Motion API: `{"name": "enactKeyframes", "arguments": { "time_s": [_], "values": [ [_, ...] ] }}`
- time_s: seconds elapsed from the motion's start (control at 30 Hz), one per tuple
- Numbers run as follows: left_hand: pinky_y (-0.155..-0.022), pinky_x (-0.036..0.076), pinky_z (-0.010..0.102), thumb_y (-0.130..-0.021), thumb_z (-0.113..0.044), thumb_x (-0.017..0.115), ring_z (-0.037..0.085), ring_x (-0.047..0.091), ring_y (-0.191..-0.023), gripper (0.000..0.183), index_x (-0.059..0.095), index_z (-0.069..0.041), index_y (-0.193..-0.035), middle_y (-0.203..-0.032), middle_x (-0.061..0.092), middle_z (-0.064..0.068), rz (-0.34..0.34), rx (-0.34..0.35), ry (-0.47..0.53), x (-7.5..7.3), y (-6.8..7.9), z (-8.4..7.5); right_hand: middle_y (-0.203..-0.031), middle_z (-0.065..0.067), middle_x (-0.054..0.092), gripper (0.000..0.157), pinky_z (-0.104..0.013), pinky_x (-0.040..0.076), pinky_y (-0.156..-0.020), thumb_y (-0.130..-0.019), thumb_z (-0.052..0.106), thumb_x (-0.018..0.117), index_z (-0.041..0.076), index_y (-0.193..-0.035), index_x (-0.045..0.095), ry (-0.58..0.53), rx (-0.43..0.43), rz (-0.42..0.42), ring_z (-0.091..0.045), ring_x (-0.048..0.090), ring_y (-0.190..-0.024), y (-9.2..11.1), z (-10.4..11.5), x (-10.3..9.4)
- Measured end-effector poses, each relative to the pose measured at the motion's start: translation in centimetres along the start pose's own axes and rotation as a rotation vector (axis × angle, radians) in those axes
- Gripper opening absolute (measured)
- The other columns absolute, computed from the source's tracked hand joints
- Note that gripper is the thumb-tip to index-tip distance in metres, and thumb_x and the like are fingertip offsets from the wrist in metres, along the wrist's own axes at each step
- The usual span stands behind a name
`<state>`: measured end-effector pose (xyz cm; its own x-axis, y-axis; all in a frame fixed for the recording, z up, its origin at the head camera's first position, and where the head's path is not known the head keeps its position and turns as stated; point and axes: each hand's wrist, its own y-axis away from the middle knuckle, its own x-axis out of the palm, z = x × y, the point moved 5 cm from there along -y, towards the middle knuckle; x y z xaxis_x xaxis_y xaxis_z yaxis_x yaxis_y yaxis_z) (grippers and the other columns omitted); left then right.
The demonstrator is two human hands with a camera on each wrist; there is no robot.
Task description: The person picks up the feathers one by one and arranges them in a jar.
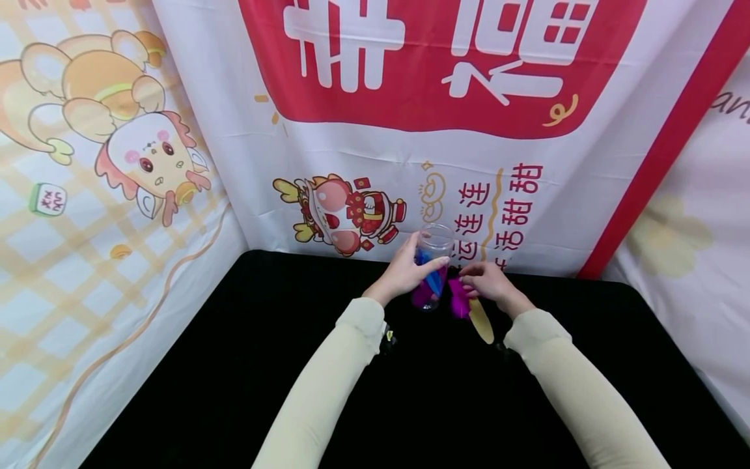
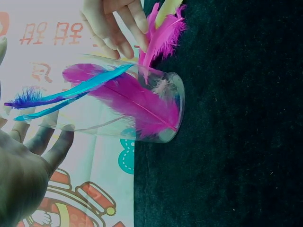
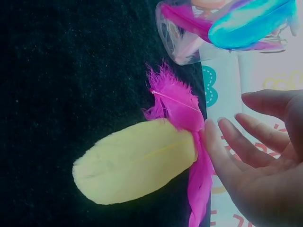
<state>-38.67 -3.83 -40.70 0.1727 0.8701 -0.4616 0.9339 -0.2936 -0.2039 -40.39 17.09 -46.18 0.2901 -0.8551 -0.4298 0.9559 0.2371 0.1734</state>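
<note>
My left hand (image 1: pixel 408 270) grips a clear plastic cup (image 1: pixel 436 236) at the far side of the table, fingers on one side and thumb across the front. Inside the cup stand a large magenta feather (image 2: pixel 135 101), narrow blue feathers (image 2: pixel 90 86) and a small pale tuft (image 2: pixel 161 86). Just right of the cup, my right hand (image 1: pixel 491 283) has its fingers spread and bent a little. One fingertip is at the edge of the loose magenta feathers (image 3: pixel 177 104), with no pinch visible. A yellow feather (image 3: pixel 135 161) lies against them on the black cloth.
A black cloth covers the table (image 1: pixel 375 404). Right behind the cup hangs a white and red printed curtain (image 1: pixel 375 156). Another patterned curtain (image 1: pixel 88 260) borders the left side. A small dark object (image 1: pixel 388 339) shows near the left cuff.
</note>
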Motion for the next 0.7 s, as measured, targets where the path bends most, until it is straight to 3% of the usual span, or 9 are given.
{"name": "enactKeyframes", "arguments": {
  "time_s": [0.3, 0.47, 0.7],
  "values": [
    [-0.101, 0.049, 0.042, -0.094, -0.053, 0.071, 0.023, 0.052, -0.127, 0.074, 0.036, -0.022, -0.152, -0.148, 0.046, 0.008, 0.006, -0.004, 0.01, -0.05, 0.02, 0.05, -0.12, -0.029, 0.068, 0.035, -0.041, 0.06, -0.084, -0.103, 0.007, 0.057, -0.013, -0.131, 0.058, -0.031, 0.007, 0.009, -0.033, 0.071, -0.1, 0.1, -0.38, 0.34],
    [-0.101, 0.049, 0.043, -0.093, -0.054, 0.071, 0.023, 0.052, -0.127, 0.075, 0.036, -0.023, -0.152, -0.148, 0.045, 0.007, 0.011, -0.008, 0.017, -0.07, 0.02, 0.05, -0.121, -0.028, 0.067, 0.035, -0.041, 0.06, -0.084, -0.102, 0.008, 0.058, -0.013, -0.131, 0.059, 0.021, -0.005, 0.015, -0.03, 0.071, -0.098, 0.08, -0.55, 0.53],
    [-0.102, 0.049, 0.043, -0.093, -0.055, 0.071, 0.023, 0.051, -0.128, 0.076, 0.036, -0.021, -0.152, -0.148, 0.046, 0.007, 0.007, -0.003, 0.019, 0.02, 0.01, 0.2, -0.115, -0.024, 0.069, 0.034, -0.037, 0.06, -0.075, -0.098, 0.008, 0.064, -0.012, -0.126, 0.062, 0.115, -0.01, -0.02, -0.021, 0.069, -0.083, -0.08, -0.85, 0.81]
  ]
}}
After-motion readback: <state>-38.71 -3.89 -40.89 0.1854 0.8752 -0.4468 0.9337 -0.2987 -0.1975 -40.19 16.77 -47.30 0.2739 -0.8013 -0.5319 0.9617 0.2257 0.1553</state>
